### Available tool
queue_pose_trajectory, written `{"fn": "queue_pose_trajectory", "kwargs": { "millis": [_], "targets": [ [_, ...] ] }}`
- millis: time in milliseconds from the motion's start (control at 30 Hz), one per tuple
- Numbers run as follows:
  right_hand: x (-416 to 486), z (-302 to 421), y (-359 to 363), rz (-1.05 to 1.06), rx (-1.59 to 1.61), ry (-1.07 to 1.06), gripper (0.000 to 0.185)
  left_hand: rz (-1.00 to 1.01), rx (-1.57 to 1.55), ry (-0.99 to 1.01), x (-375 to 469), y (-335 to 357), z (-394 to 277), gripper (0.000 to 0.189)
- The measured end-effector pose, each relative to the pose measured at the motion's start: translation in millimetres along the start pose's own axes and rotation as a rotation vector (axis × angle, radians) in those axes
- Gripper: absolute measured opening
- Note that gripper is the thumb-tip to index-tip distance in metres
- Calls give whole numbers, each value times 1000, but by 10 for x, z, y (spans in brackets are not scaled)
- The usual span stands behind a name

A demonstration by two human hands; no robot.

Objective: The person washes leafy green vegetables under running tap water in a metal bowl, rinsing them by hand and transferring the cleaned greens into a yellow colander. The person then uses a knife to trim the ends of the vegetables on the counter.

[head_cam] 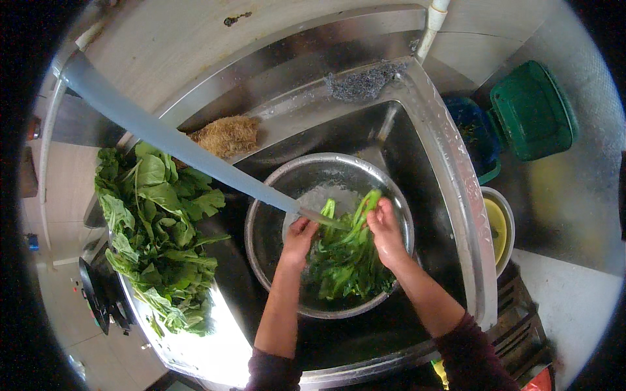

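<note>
A round metal basin [254, 234] sits in the steel sink, holding water and leafy greens [349, 273]. My right hand [386, 232] grips a pale green stalk [369, 199] of these greens above the water. At the basin's left side is my left hand [296, 242], thumb and fingers close together beside the lower end of a pale blue hose [195, 151]. Whether those fingers pinch the hose, a stalk or nothing is unclear. The hose slants down from the upper left, and a clear stream [325, 219] runs from its end onto the greens.
A heap of leafy greens [166, 234] lies left of the basin. Along the sink's back ledge rest a brown fibre scrubber [225, 136] and a steel-wool pad [364, 83]. Beyond the right rim [455, 195] stand a green plastic bin [533, 112] and a bowl [508, 229] with yellow contents.
</note>
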State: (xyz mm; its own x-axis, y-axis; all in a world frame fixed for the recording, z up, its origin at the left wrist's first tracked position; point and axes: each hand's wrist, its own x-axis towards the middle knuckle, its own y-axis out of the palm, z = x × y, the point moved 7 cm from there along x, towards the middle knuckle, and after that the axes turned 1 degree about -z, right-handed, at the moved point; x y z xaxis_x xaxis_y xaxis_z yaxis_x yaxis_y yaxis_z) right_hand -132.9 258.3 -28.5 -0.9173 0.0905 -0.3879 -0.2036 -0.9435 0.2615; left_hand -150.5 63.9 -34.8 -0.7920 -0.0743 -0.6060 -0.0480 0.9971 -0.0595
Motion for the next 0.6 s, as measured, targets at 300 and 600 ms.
{"fn": "queue_pose_trajectory", "kwargs": {
  "millis": [300, 600],
  "targets": [
    [-13, -135, 139, 33, -83, 67, 31, 331, 423, 337, -244, 480, -244, 15],
    [19, 104, 304, 289, -368, 94, 29, 372, 40, 138, -225, 234, -64, 25]
  ]
}}
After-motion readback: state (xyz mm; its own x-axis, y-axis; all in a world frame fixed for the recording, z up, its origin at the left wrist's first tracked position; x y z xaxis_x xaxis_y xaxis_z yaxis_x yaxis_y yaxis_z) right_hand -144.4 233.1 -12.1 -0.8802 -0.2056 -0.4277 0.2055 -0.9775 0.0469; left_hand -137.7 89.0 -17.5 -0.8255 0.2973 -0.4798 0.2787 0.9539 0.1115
